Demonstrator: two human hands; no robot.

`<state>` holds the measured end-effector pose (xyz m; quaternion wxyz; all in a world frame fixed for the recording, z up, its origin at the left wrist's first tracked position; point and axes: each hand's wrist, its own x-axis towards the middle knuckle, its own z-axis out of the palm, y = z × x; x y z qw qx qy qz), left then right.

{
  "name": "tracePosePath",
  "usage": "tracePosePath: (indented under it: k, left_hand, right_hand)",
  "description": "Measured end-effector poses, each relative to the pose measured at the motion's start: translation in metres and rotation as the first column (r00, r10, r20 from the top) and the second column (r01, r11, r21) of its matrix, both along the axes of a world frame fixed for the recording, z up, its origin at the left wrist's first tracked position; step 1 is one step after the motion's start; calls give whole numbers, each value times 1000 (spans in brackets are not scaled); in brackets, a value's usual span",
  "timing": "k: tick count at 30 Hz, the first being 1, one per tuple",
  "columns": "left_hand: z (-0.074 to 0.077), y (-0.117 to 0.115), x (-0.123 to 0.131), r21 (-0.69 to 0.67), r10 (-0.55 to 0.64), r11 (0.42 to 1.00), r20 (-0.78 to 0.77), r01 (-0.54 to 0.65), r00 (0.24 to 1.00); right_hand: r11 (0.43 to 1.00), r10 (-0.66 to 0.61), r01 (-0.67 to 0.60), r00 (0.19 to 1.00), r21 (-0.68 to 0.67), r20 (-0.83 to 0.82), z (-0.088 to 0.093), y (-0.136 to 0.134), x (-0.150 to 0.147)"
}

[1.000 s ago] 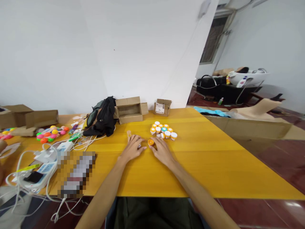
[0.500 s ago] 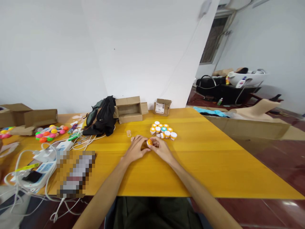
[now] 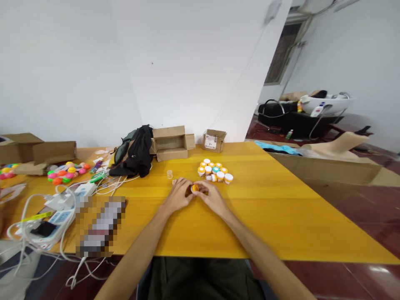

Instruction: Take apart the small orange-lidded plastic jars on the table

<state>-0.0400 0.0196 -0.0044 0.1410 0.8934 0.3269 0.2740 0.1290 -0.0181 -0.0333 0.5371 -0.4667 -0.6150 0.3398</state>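
Observation:
Just in front of me, over the table, both hands meet at a small orange and white lid (image 3: pixel 195 188). My right hand (image 3: pixel 214 196) pinches it between thumb and fingers. From the other side, the curled fingers of my left hand (image 3: pixel 178 196) close on its left edge; part of the lid is hidden by them. Behind my hands stands a cluster of small clear jars (image 3: pixel 220 176) with white, orange and teal lids, one of them lying on its side. A small clear open jar (image 3: pixel 169 174) is beyond my left hand, with a small pale piece partly hidden by the fingers.
On the wooden table (image 3: pixel 281 221), an open cardboard box (image 3: pixel 171 149), a smaller box (image 3: pixel 214 141) and a black bag (image 3: pixel 137 154) line the wall. To the left are colourful balls (image 3: pixel 67 173), a power strip (image 3: pixel 62 218) with tangled white cables, and a blurred-out phone (image 3: pixel 103 225).
The lid has turned and shifted slightly left between my hands, and its orange face shows differently. The view has moved slightly; the jars stay put.

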Motion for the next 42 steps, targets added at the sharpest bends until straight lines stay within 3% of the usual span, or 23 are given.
tracePosePath:
  k: [6,13,18,24,31,42]
  left_hand:
    - [3,-2,0,-6,9,1000,-13,-9,1000]
    - [1,-1,-1,-11,25,1000,-37,-25,999]
    - [1,0,-2,-18,20,1000,-35,-21,999]
    - [-1,2,-2,9,13,1000,4,-13,1000]
    - [1,4,-4,-22,20,1000,4,-20,1000]
    - [8,0,-2,-21,-15,1000,62,16,998]
  right_hand:
    - [1000,-1,-1,997,25,79,1,-2,1]
    - [995,-92,88,992,52,84,1,-1,2]
    - [967,-233,190,928,169,290,-6,0,11]
    - [961,-236,129,844,245,481,-14,1,15]
    - [952,-260,140,840,272,476,-9,-1,11]
    - [939,-244,134,907,315,342,2,-7,5]
